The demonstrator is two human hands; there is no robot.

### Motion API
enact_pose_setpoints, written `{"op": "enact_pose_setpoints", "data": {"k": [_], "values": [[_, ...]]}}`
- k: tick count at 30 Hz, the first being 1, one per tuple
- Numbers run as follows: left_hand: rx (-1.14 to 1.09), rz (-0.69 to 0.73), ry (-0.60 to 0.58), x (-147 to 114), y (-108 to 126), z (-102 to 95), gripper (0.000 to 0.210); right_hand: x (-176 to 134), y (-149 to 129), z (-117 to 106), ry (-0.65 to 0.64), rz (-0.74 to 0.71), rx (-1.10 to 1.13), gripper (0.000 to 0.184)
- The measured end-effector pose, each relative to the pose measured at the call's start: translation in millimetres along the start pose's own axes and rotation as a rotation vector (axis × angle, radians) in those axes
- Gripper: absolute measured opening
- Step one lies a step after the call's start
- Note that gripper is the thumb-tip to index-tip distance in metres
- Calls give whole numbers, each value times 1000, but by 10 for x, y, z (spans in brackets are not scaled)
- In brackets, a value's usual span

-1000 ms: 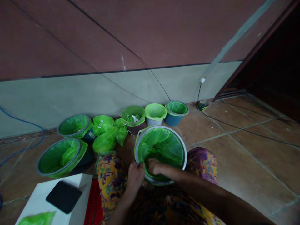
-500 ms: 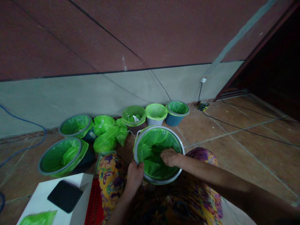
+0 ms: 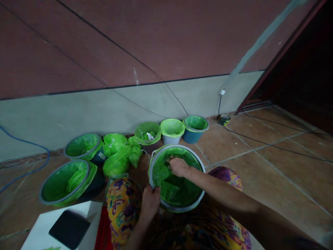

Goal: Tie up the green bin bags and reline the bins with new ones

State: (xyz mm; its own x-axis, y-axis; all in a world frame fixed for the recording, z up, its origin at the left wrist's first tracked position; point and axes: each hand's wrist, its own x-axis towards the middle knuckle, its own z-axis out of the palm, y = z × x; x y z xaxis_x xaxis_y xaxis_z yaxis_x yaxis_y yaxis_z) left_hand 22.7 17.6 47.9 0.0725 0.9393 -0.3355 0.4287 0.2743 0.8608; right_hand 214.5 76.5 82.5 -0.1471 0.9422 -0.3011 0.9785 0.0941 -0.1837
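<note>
A bucket [image 3: 177, 209] with a grey rim stands between my knees, tilted a little toward me. A thin green plastic bag [image 3: 169, 189] lines its inside and hangs in loose folds. My left hand [image 3: 151, 201] is closed round the near left part of the rim, with the thumb over the top. My right hand [image 3: 179, 166] reaches inside the bucket from the right. Its fingers are bent together at the bag near the far left wall. The fingertips are partly hidden among the folds.
Several lined buckets stand by the wall, among them a blue bucket [image 3: 192, 135] and a white bucket [image 3: 171, 139]. Stuffed green bags [image 3: 118, 161] lie at the left. A black phone [image 3: 69, 229] rests on a white box [image 3: 36, 229]. A cable [image 3: 270, 143] crosses the floor.
My right hand has moved up and left inside the bucket, from the deep middle to the far left side. The bag's folds have shifted. My left hand stays on the rim.
</note>
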Motion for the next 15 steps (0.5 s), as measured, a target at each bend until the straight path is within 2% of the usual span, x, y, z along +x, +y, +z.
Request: {"op": "enact_pose_setpoints", "data": {"k": [3, 4, 5, 6, 8, 10, 11, 15], "values": [[-61, -31, 30, 115, -111, 2, 15, -253, 195, -66, 338, 16, 34, 35], [-84, -44, 36, 159, -146, 5, 14, -310, 290, -85, 440, 82, 36, 39], [-106, -62, 41, 205, -174, 9, 13, -346, 396, -94, 489, 171, 43, 43], [-129, -81, 48, 253, -192, 13, 12, -359, 507, -88, 482, 262, 68, 46], [-173, -115, 56, 354, -190, 22, 12, -329, 729, -35, 337, 387, 196, 43], [-195, -138, 55, 468, -125, 34, 13, -247, 934, 50, 182, 411, 376, 30], [-194, -146, 51, 532, -70, 43, 15, -198, 1028, 90, 143, 407, 443, 24], [-121, -91, 57, 860, 255, 154, 23, 4, 1397, 151, 155, 490, 509, 16]]}}
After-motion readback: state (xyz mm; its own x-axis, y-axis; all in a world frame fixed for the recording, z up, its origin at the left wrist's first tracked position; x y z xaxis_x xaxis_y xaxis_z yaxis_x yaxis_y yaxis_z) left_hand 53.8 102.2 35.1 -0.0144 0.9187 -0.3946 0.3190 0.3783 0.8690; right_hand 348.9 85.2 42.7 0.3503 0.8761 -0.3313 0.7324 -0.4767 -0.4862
